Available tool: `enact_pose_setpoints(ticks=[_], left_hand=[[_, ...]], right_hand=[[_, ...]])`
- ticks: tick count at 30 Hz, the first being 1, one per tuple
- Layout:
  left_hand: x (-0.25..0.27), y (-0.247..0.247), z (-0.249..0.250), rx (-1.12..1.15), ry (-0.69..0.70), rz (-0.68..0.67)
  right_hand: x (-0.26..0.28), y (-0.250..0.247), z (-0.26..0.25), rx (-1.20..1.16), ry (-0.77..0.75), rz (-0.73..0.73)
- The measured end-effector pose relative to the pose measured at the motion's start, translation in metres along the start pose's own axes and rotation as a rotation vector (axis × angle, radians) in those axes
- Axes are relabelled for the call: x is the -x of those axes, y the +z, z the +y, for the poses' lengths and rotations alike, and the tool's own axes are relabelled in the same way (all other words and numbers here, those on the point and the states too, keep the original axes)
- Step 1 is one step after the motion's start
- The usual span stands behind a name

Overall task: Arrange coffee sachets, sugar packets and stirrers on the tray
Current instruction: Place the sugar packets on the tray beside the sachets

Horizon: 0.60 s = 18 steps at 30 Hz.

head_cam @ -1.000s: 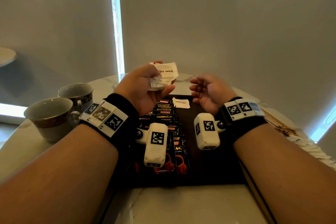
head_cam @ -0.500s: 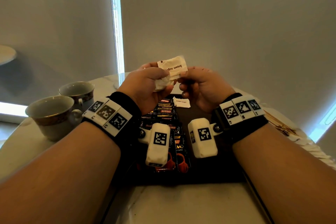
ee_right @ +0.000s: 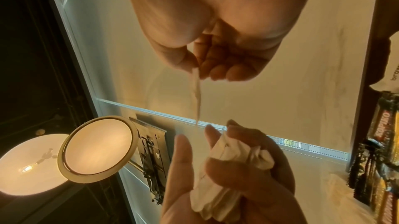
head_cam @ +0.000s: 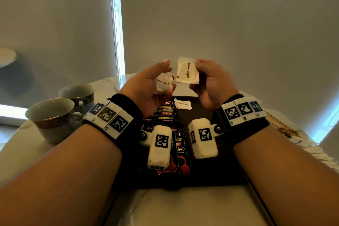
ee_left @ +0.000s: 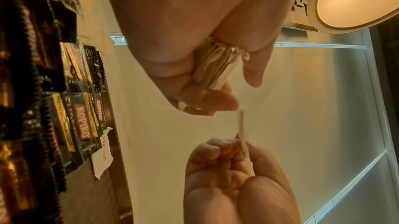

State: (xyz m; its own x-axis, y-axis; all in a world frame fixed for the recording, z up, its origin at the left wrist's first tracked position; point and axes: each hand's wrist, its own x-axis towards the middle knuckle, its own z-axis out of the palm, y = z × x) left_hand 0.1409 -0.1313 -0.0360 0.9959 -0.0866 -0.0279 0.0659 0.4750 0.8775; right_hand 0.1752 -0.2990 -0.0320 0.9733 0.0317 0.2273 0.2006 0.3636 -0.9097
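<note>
Since half a second ago, right hand (head_cam: 211, 82) has drawn one brown sugar packet (head_cam: 188, 72) clear of the bunch (head_cam: 164, 84) gripped in left hand (head_cam: 146, 86), pinching it at centre frame: likely next for the tray (head_cam: 205, 113). One placed packet (head_cam: 182, 104) lies beside coffee sachets (head_cam: 167, 113). Marble table (head_cam: 183, 207); cups (head_cam: 55, 115) left; stirrers (head_cam: 282, 126) right.

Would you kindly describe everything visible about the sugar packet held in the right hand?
The sugar packet is a flat cream paper sachet printed "brown sugar", lettering running vertically. The right hand pinches one edge, holding it upright in the air above the tray's far end. It hangs beside the left hand's bunch, apparently apart.
</note>
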Motion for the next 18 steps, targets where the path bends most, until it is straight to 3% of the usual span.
enact_pose_setpoints(ticks=[7,13,18], left_hand=[[0.0057,0.0057,-0.0029,-0.108,-0.018,-0.083],[-0.0006,0.0047,-0.0035,-0.042,0.080,0.014],[-0.0028,0.0017,-0.0044,-0.031,0.079,0.020]], right_hand=[[0.0024,0.0065,0.0023,0.084,0.026,-0.135],[0.0082,0.0052,0.0016,0.153,0.037,-0.176],[0.0056,0.0046,0.0056,0.254,0.075,-0.179]])
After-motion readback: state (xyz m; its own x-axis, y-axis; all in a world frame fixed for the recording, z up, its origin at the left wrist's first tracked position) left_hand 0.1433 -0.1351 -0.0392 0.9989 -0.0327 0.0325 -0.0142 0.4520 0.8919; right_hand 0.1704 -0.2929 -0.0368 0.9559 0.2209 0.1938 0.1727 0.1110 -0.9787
